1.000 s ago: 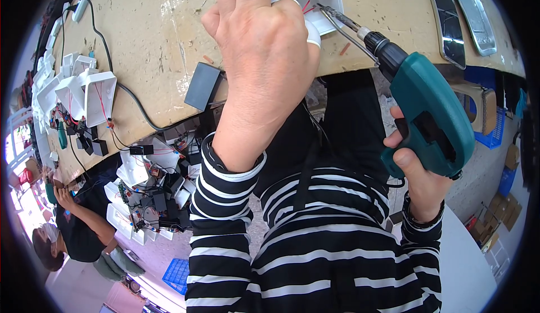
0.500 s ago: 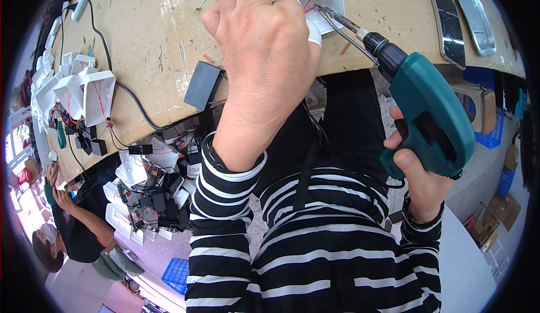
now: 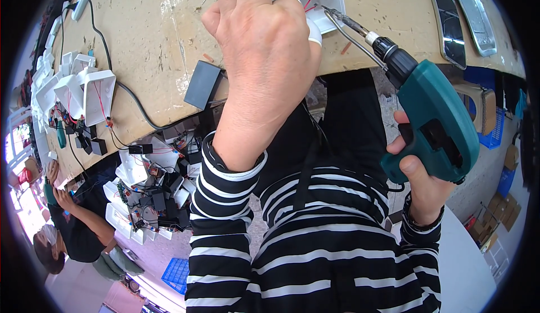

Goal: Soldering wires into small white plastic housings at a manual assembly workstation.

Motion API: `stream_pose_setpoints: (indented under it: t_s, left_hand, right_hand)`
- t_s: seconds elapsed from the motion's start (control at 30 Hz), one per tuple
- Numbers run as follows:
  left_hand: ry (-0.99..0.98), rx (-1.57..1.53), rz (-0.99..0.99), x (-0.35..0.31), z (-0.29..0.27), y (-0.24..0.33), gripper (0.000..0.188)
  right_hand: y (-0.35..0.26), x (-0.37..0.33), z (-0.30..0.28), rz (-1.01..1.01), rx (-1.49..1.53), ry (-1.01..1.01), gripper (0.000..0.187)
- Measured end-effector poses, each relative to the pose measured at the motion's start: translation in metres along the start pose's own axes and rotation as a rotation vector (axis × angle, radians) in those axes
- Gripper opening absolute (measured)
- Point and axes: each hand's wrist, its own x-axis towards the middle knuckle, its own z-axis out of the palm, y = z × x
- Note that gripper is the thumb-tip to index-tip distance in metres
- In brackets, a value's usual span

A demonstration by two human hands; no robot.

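Observation:
My left hand (image 3: 267,46) is closed on a white plastic housing (image 3: 333,1) at the far edge of view, and its back hides much of the housing. Thin red wires (image 3: 309,5) lie inside. My right hand (image 3: 419,181) grips a green soldering gun (image 3: 439,119), a finger by its trigger. A bent metal feed tube (image 3: 354,42) runs alongside its tip, which points into the housing's open side. Whether the tip touches anything inside is too small to tell. Beside my left wrist lies a dark grey box (image 3: 202,85) with a cable.
White housings (image 3: 98,96) with red wires and black boxes cluster on the table's left. More wired parts (image 3: 152,195) are piled below them. A black cable (image 3: 104,37) crosses the tabletop (image 3: 146,26). Metal trays (image 3: 472,15) lie at the right. Another person (image 3: 84,217) works at lower left.
The soldering gun and my right hand have shifted slightly right and toward me, drawing the tip back a little from the wires. My left hand and the housing stay put.

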Motion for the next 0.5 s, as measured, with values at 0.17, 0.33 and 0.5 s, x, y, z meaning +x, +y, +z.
stream_pose_setpoints:
  t_s: [0.17,0.33,0.5]
  left_hand:
    - [0.669,-0.504,0.449,0.003,0.038,-0.028,0.008]
    - [0.026,0.041,0.068,-0.001,0.0,-0.003,0.007]
    - [-0.001,0.037,0.044,-0.003,-0.004,-0.003,0.007]
  right_hand:
    - [0.001,-0.004,-0.002,-0.018,0.03,-0.027,0.063]
    - [0.004,-0.006,-0.005,-0.008,0.022,-0.013,0.065]
    - [0.002,-0.007,-0.004,0.001,0.038,-0.016,0.066]
